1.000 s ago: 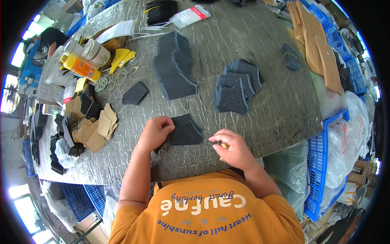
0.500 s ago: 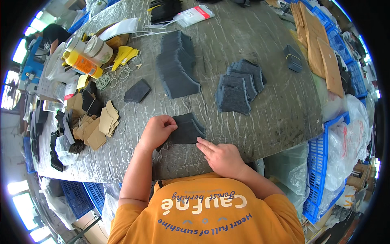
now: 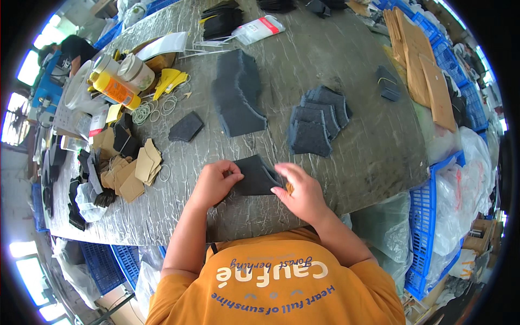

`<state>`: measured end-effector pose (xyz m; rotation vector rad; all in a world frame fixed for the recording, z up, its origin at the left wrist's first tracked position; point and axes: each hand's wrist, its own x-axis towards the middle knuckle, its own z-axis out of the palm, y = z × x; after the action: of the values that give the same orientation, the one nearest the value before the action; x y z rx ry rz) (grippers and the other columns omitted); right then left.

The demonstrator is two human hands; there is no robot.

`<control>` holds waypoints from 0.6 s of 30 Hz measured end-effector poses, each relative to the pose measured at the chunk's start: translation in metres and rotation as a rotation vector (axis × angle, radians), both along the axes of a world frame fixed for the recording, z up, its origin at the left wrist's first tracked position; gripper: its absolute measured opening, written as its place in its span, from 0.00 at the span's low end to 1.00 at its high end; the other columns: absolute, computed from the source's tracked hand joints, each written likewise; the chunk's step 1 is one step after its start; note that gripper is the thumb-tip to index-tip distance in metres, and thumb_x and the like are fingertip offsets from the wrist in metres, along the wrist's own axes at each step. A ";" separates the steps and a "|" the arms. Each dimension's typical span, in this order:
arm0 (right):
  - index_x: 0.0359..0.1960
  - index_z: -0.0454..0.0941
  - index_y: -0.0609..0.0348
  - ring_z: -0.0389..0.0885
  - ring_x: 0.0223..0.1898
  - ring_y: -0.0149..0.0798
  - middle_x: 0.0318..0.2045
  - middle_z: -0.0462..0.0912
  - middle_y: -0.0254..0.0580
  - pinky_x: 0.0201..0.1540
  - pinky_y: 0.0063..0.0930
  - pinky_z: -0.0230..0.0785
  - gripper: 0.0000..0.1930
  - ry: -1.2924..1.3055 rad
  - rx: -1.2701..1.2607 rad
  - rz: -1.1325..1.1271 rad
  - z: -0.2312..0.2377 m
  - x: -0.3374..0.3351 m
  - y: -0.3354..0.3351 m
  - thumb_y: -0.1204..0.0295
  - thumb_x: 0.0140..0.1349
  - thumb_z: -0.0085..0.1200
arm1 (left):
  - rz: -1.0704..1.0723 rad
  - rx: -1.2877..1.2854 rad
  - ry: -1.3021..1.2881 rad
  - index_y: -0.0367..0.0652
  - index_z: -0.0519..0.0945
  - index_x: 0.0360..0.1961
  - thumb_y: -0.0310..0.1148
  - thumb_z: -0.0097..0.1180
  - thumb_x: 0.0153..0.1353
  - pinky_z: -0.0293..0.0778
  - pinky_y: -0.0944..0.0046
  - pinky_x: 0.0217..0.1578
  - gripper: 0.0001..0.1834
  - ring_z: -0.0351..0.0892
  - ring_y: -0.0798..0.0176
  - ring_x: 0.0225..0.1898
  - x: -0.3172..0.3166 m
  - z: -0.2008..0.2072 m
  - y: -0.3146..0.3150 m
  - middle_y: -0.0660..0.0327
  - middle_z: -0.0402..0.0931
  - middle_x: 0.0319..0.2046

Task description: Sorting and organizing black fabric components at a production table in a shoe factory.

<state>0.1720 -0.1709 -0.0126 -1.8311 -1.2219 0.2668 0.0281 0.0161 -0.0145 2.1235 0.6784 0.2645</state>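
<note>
Dark pieces (image 3: 253, 176) flat on table (image 3: 346, 179), centre of frame, between both hands; layered edge shows on their right side. Left hand (image 3: 219, 181): thumb and fingers closed together, pinching the left edge of the pieces. Right hand (image 3: 299, 192): part open, thumb at lower right corner of the pieces, fingers spread near their right edge; small tan thing (image 3: 290, 188) shows inside it. Can't tell if the right hand grips the pieces. Upper centre: long overlapping row (image 3: 235, 95) of dark pieces. Right of that: fanned piles (image 3: 317, 127). Centre left: single dark piece (image 3: 186, 127). Upper right: banded bundle (image 3: 388, 84). Left of frame: tan cards (image 3: 146, 163); above them, rubber bands (image 3: 143, 112) and yellow bottle (image 3: 116, 91). Top centre: clear packet (image 3: 258, 30). Right of frame, lower: blue crate (image 3: 422, 216).
</note>
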 end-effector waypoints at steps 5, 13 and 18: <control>0.38 0.79 0.63 0.82 0.32 0.46 0.30 0.82 0.49 0.36 0.31 0.72 0.14 0.336 -0.071 -0.037 -0.012 0.020 0.001 0.72 0.50 0.64 | 0.093 -0.488 -0.240 0.37 0.77 0.34 0.25 0.54 0.60 0.67 0.74 0.24 0.03 0.69 0.75 0.22 0.008 0.012 -0.020 0.62 0.79 0.29; 0.33 0.81 0.55 0.80 0.35 0.46 0.32 0.81 0.43 0.37 0.35 0.73 0.08 0.092 -0.023 0.002 0.015 0.028 0.006 0.71 0.52 0.61 | 0.362 -0.697 -0.458 0.40 0.72 0.45 0.32 0.46 0.68 0.57 0.78 0.18 0.09 0.60 0.79 0.18 0.022 0.009 -0.046 0.71 0.68 0.23; 0.31 0.80 0.64 0.78 0.28 0.28 0.26 0.81 0.40 0.33 0.22 0.71 0.03 0.645 -0.094 0.255 0.014 -0.025 0.019 0.78 0.55 0.59 | 0.316 -0.476 -0.443 0.37 0.73 0.45 0.32 0.50 0.66 0.65 0.75 0.36 0.11 0.66 0.76 0.33 0.032 0.013 -0.060 0.68 0.71 0.31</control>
<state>0.1471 -0.1521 0.0012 -1.4799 -0.9802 0.9875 0.0600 -0.0434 -0.0014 1.4357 0.7219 0.6542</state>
